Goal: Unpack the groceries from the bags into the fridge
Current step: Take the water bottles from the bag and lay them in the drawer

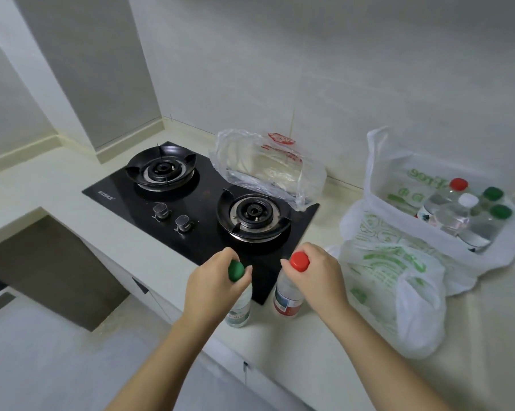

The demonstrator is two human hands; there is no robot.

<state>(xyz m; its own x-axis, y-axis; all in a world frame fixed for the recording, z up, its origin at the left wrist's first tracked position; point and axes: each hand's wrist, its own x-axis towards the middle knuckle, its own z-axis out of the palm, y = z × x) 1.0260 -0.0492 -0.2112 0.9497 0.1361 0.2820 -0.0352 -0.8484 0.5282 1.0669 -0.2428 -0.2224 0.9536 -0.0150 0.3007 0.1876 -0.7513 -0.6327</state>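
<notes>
At the counter's front edge, the left hand (pixel 213 284) grips a green-capped clear plastic bottle (pixel 238 304) and the right hand (pixel 318 274) a red-capped one (pixel 287 295) by their necks; such top-only holds could let either slip when lifted.

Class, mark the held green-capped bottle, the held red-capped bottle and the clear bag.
green-capped bottle (pixel 241 308): head view, on its body.
red-capped bottle (pixel 286 296): head view, on its body.
clear bag (pixel 268 167): head view, on its middle.

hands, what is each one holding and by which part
The left hand grips the green-capped bottle by its top, around the cap; the right hand grips the red-capped bottle the same way.
</notes>
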